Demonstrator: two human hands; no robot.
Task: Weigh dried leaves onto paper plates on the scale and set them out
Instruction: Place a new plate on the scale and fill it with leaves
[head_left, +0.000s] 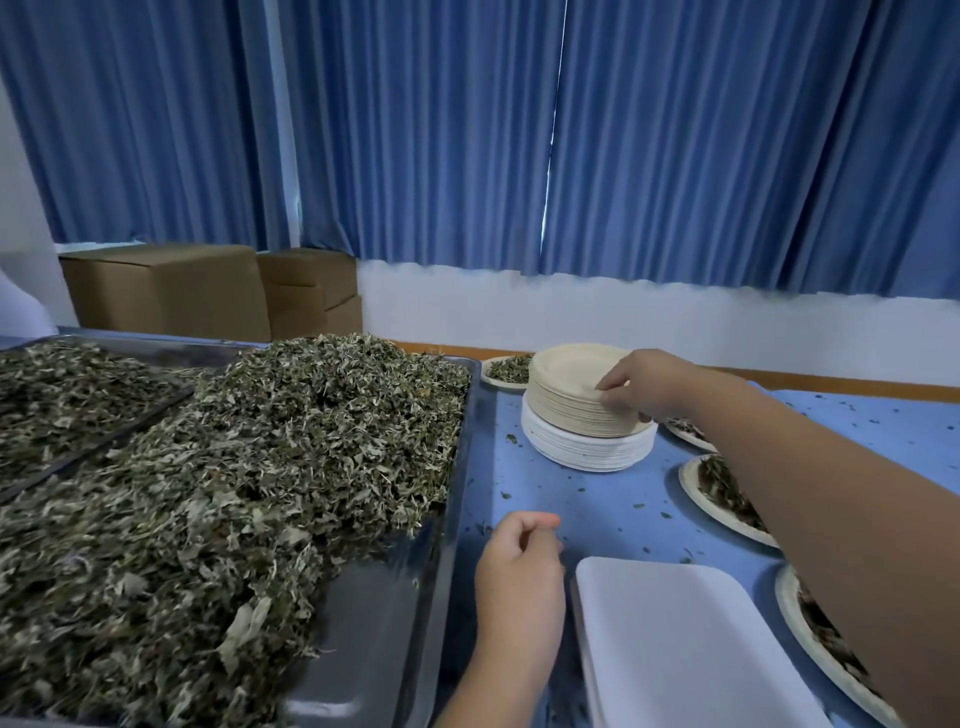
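Filled plates (687, 480) already out, I see the right hand (631, 384) pinch a fresh plate (566, 371); left hand (519, 566) loosely curled, empty; scale (691, 639) bare.

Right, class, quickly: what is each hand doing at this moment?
Left hand: loosely curled, holding nothing.
Right hand: pinching the rim of the top paper plate.

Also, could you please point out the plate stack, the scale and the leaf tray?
plate stack (582, 448): head view, white lower plates.
scale (675, 639): head view, platform middle.
leaf tray (374, 618): head view, bare near corner.
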